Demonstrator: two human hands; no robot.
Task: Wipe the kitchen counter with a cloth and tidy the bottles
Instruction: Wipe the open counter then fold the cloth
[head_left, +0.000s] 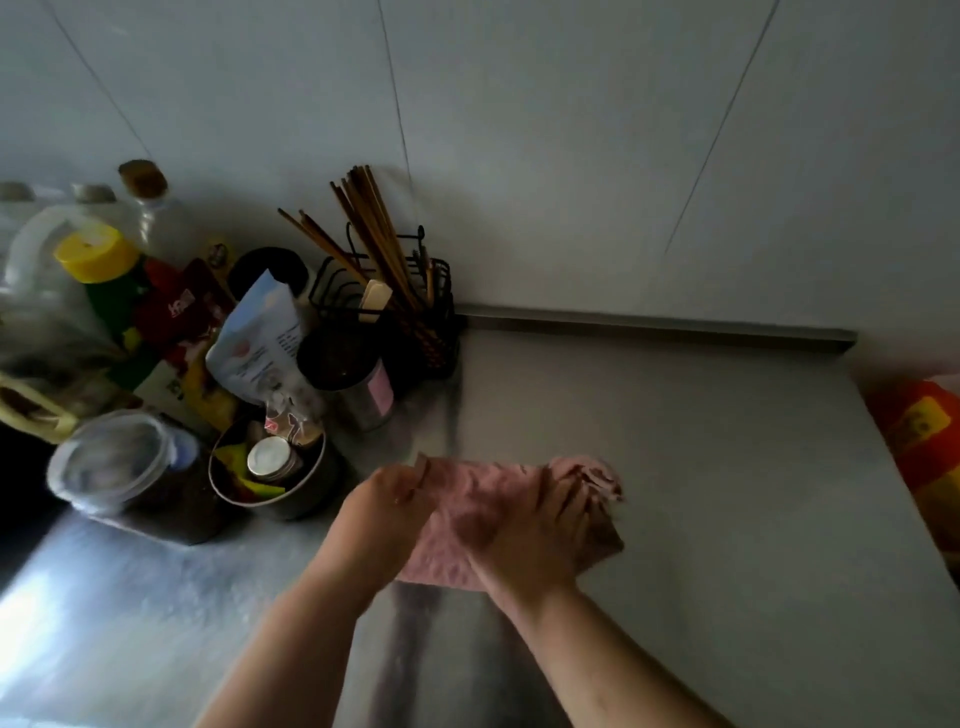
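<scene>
A pink cloth (470, 501) lies spread on the grey steel counter (701, 467), in the middle of the view. My left hand (376, 512) pinches the cloth's left edge. My right hand (540, 535) lies on the cloth's right part, where the fabric is bunched under the fingers. Bottles crowd the far left corner: one with a yellow cap (96, 254), a clear one with a cork stopper (148, 208), and a large clear jug (36, 280).
A black wire rack with chopsticks (395, 291) stands against the wall. Beside it are a dark tin (353, 384), a white pouch (260, 343), a metal bowl holding a small jar (270, 467) and a lidded plastic container (130, 473). An orange bag (919, 447) hangs beyond the counter's right edge.
</scene>
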